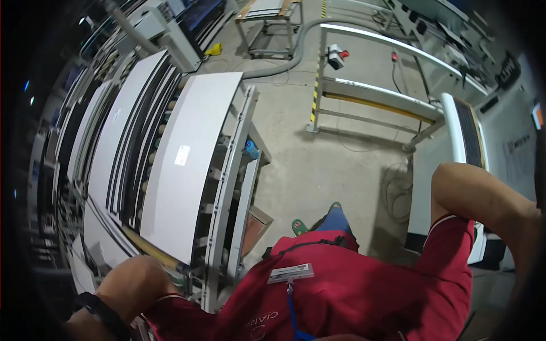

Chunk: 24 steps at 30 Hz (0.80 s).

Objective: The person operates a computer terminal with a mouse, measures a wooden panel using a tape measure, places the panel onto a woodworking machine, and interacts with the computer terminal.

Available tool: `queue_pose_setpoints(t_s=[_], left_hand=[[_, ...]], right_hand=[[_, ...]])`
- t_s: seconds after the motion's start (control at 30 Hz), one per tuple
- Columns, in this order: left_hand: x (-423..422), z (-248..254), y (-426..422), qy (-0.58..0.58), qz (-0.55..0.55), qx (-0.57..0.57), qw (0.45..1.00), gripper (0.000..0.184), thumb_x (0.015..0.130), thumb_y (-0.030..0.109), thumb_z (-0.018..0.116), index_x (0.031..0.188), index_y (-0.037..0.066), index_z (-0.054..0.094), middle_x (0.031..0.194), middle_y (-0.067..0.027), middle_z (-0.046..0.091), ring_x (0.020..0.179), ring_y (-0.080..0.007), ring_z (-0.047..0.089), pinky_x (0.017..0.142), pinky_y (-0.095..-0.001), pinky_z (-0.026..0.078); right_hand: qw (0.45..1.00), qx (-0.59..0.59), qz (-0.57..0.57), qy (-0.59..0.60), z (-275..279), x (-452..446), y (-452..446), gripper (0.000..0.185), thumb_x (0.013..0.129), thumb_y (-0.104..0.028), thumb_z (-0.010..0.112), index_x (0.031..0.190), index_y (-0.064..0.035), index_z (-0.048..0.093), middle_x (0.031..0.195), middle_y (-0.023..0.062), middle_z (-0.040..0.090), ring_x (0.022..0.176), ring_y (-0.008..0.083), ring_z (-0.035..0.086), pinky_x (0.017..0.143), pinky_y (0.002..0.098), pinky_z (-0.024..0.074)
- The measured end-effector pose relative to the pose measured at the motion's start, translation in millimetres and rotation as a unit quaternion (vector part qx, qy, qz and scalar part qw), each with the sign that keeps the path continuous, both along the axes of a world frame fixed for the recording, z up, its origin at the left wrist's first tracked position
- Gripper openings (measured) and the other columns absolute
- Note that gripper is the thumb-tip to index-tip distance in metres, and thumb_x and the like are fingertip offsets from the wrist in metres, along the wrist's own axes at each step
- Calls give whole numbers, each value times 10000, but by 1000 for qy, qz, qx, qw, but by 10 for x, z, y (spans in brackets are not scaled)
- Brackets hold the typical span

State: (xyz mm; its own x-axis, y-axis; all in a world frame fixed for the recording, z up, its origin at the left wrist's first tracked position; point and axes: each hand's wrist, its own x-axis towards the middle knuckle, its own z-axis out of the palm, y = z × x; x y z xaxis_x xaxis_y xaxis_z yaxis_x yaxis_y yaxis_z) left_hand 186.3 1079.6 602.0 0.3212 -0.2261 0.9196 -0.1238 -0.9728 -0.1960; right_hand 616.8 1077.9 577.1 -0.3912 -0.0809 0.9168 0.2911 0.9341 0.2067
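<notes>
Neither of my hands shows in the picture; both bent arms run out past the dark rim of the view. My left forearm, with a black band (pixel 96 310) at the wrist side, is at the lower left beside the conveyor. Close to it lies a long white panel (pixel 187 131) with a small white label (pixel 182 155), resting on the conveyor rollers. My right elbow is raised at the right, near a pale machine (pixel 435 199) with a dark ribbed strip (pixel 469 133). What either hand holds or touches cannot be seen.
More white panels (pixel 122 131) lie farther left on the line. The conveyor's metal side frame (pixel 222 199) borders the grey floor (pixel 296 165). Ahead stand a frame with a striped post (pixel 314 102) and a wheeled cart (pixel 267 28). A grey hose (pixel 278 71) crosses the floor.
</notes>
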Motion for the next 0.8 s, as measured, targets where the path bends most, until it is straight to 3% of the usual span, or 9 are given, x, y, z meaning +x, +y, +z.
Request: queue_pose_setpoints(t_s=[0.2,0.33,0.4,0.43,0.47,0.5,0.57,0.63,0.8], left_hand=[[345,-22,584,-14,-82,-40,996,715,852,561,574,1422,164,404,1455,-206,367,1339,-385,322,1126,-510,206],[674,-318,1103,-82,-52,-142,985,739,848,577,571,1442,175,393,1482,-204,352,1379,-397,310,1163,-526,194],[887,-582,1571,-155,104,-187,964,721,928,584,365,1442,78,380,1453,-306,339,1297,-434,435,1139,-566,231],[1111,-660,1725,-140,96,-211,963,709,943,571,380,1430,55,364,1388,-352,381,1182,-442,506,1028,-531,364],[1333,-739,1876,-124,90,-236,960,700,958,558,395,1418,32,348,1323,-398,422,1066,-451,578,918,-495,497],[1583,-804,2068,-12,91,-145,985,625,976,485,406,1406,33,370,1304,-392,444,1039,-436,608,876,-468,523],[2027,-1032,2394,56,-50,-236,969,320,945,237,476,1135,-13,535,1289,-366,476,1033,-421,627,862,-452,524],[2536,-1295,2637,90,-98,-316,940,137,819,-13,405,867,-25,533,1170,-306,574,1017,-382,635,889,-455,511],[3865,-1843,3200,245,-239,-396,852,74,895,33,474,894,-6,537,1166,-270,593,1026,-320,633,936,-456,488]], right_hand=[[983,51,-104,145,-84,313,-318,688,853,-520,543,1393,-182,282,1453,145,310,1326,355,282,1081,582,288],[912,48,-208,351,-611,729,-291,695,848,-526,550,1391,-183,282,1451,143,313,1323,352,283,1077,584,291],[906,-40,-251,339,-1204,1124,-219,231,905,-159,609,1120,-74,599,1217,169,575,1096,273,563,973,424,424],[865,-84,-371,326,-1371,1171,-152,107,900,-45,603,995,-61,649,1119,131,627,1009,199,598,913,323,464],[802,-195,-418,379,-1648,1248,-213,76,924,-88,585,904,-33,635,1117,115,639,1030,170,570,970,334,420],[762,-249,-418,426,-1936,1344,-213,49,894,-9,593,871,-32,630,999,57,619,924,122,577,831,254,455],[657,-374,-421,500,-2722,1500,-383,59,862,-26,660,833,-47,614,945,-9,595,812,42,536,683,172,423],[585,-397,-372,601,-3343,1455,-519,98,842,3,668,885,-31,586,919,9,593,789,65,579,705,210,479],[465,-375,-567,568,-3686,1423,-1123,152,842,-46,685,975,-32,613,906,50,601,807,115,625,745,255,517]])
